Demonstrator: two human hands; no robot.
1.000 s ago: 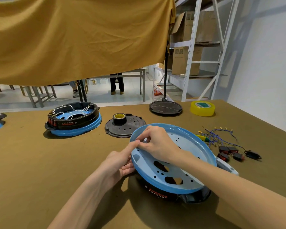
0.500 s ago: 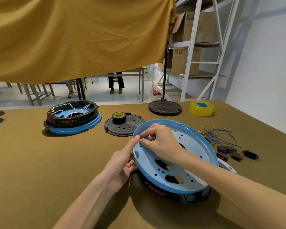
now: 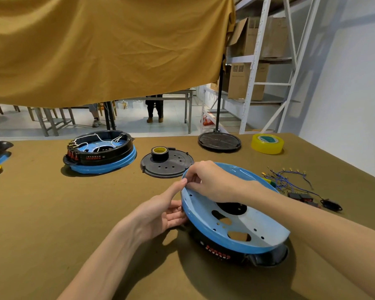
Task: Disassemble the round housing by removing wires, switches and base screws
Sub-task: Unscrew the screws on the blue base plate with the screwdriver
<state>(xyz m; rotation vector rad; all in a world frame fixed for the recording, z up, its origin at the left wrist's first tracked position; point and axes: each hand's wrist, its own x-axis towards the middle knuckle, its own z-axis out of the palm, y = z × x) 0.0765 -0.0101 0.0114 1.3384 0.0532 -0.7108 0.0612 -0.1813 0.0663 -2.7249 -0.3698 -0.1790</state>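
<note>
Blue, glossy and dished, the base pan (image 3: 243,224) of the round housing (image 3: 230,247) faces up at us, tilted on the olive cloth tabletop (image 3: 52,213), with the black plastic ring and its red lettering underneath on the near side. We judge it light and stiff: thin painted metal over moulded plastic, hard to bend but slick under the fingers, so the rolled rim is the place to take hold, not the smooth dish.

Our left hand (image 3: 160,215) cups the rim from the left, palm up, fingers loosely curled under the edge and the thumb laid up along it. Our right hand (image 3: 210,182) reaches over the far-left rim with its fingertips drawn together in a pinch; whether they hold a small screw or only the rim we cannot tell.

Round holes and kidney-shaped cutouts pierce the pan. To the right lie loose blue wires (image 3: 288,178) and removed black switches (image 3: 301,197), well apart from the housing. A second housing (image 3: 100,154), still wired, sits farther left.
</note>
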